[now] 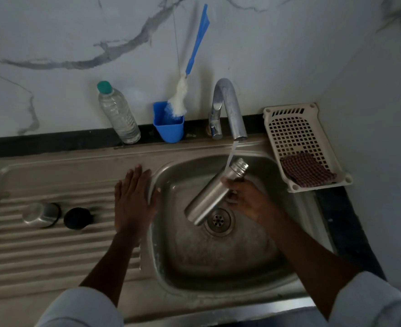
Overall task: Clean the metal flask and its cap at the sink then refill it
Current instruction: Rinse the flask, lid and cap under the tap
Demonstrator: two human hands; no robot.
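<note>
My right hand (246, 199) grips the metal flask (211, 197) near its neck and holds it tilted over the sink basin (218, 260), threaded mouth up and to the right. Water runs from the tap (230, 107) onto the flask's mouth. My left hand (133, 199) rests flat, fingers apart, on the basin's left rim and holds nothing. On the ribbed drainboard (53, 251) to the left lie a metal cap (41, 214) and a black inner cap (78, 218) side by side.
Against the wall stand a clear plastic bottle (118, 114) with a green top and a blue cup (168, 125) holding a blue-handled bottle brush (187, 74). A white slotted tray (298, 128) with a checked cloth (308, 169) sits right of the tap.
</note>
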